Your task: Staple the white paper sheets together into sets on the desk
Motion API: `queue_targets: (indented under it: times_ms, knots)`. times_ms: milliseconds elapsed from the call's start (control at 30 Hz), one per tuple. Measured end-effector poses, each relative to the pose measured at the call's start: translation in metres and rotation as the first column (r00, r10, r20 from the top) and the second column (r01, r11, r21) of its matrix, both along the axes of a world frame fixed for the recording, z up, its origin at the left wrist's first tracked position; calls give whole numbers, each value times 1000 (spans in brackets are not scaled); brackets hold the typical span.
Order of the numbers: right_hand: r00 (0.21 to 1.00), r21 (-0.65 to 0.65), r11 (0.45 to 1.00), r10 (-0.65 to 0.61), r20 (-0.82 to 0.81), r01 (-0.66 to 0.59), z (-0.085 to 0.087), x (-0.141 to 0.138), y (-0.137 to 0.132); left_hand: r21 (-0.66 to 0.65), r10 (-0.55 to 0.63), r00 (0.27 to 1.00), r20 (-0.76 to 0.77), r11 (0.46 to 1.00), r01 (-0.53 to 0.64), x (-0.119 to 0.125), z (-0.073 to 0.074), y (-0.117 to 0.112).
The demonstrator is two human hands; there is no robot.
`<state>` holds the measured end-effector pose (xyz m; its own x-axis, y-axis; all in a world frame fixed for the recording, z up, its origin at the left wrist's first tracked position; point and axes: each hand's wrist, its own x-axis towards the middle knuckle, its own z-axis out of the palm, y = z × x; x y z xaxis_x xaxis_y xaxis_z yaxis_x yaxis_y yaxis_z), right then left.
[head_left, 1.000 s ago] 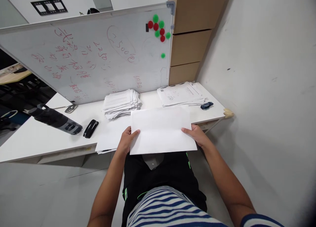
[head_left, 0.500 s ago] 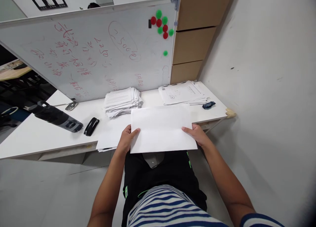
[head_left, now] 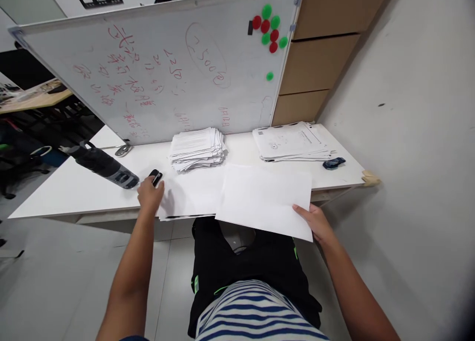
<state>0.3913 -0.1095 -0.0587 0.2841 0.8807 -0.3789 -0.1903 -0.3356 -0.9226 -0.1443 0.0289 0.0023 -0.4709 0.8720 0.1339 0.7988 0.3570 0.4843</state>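
My left hand is at the black stapler on the desk, thumb on one side and fingers on the other, covering its near end. Blank white paper is pinched at its right edge by my right hand, thumb on top and the other fingers underneath. The held paper tilts over the desk's front edge, its left side overlapping more white sheets that lie on the desk. Whether one sheet or several are in my right hand, I cannot tell.
Behind the sheets stand a thick paper stack and a flatter printed pile. A dark bottle is left of the stapler; a small dark blue item lies right. A whiteboard and cardboard boxes rise behind the desk.
My left hand has let go of the paper and moved left to the stapler. The paper, held by my right hand alone, has turned, its right side dipping nearer to me. The view has shifted left.
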Motion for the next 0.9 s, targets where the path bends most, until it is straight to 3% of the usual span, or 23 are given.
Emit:
queue_targets:
  times_ms: [67,167,267,433,600,767,900]
  knots:
    - [999,-15,1000,-10,-42,10,-5,-4,-9,-40,95,985,-144,994,-102,-20,-3,12]
    - [995,-42,999,-26,-97,22,-11,-10,-21,-154,115,979,-167,978,-141,-42,-12,27]
    - [991,-58,998,-37,-130,29,-15,-13,-27,-235,71,988,-141,967,-103,-59,-18,38]
    - [990,-71,997,-22,-141,12,-15,-15,-29,-119,-48,999,17,992,50,-67,-15,32]
    - [988,-72,997,29,-154,-41,-13,-18,-18,-13,-285,954,96,958,287,-35,-1,1]
    - [975,-84,993,66,-211,-85,-9,-30,-1,-116,-512,827,233,829,546,14,11,-25]
    - [971,-91,993,56,-232,-79,-6,-37,6,-186,-572,781,249,763,618,41,10,-31]
